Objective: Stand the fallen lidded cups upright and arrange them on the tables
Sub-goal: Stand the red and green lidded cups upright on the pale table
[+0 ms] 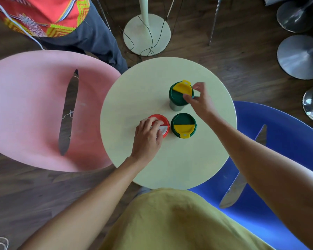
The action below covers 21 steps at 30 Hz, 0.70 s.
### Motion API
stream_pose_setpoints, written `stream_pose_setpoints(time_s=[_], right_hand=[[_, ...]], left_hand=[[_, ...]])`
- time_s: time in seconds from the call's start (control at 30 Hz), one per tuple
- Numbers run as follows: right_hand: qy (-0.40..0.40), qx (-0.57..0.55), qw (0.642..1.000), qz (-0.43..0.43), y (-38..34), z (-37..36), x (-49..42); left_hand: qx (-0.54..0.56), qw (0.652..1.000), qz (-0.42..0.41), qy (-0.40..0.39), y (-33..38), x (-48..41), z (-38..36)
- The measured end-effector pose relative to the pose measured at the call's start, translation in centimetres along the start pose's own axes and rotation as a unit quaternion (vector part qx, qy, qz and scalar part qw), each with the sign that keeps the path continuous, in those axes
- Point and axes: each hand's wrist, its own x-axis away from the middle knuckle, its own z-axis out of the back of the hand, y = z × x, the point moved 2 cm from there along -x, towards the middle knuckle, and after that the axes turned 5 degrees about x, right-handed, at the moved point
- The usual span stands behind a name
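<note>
Three lidded cups stand upright on the round cream table [152,168]. My left hand [148,138] covers and grips the red-lidded cup [163,123] at the table's middle. Right beside it stands a cup with a green and yellow lid [183,124], which neither hand touches. Farther back, a second green and yellow lidded cup [179,94] stands with its grey body showing below the lid. My right hand [200,100] pinches its lid at the right edge.
A pink chair [34,105] stands left of the table and a blue chair [278,150] right of it. Another person in a red patterned shirt [49,17] stands at the back left. A white table base [146,33] and metal stool bases [300,56] are on the dark wood floor.
</note>
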Motion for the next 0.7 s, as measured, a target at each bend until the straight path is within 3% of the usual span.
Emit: stream_pose_setpoints(time_s=[0.07, 0.17, 0.47, 0.7], right_hand=[[-0.029, -0.018, 0.997, -0.074, 0.0, -0.2, -0.5], [-0.060, -0.010, 0.993, -0.103, 0.2, -0.5, -1.5], [-0.168, 0.036, 0.983, -0.059, -2.4, -1.6, -1.4], [-0.179, 0.105, 0.977, -0.042, -2.6, -1.3, -0.8]], left_hand=[[0.004, 1.000, -0.003, -0.002, -0.1, 0.0, 0.1], [0.016, 1.000, -0.015, -0.012, -0.4, 0.3, 0.2], [0.027, 0.999, -0.020, -0.019, -0.6, 0.6, 0.2], [0.023, 0.999, -0.016, -0.016, -0.5, 0.5, 0.3]])
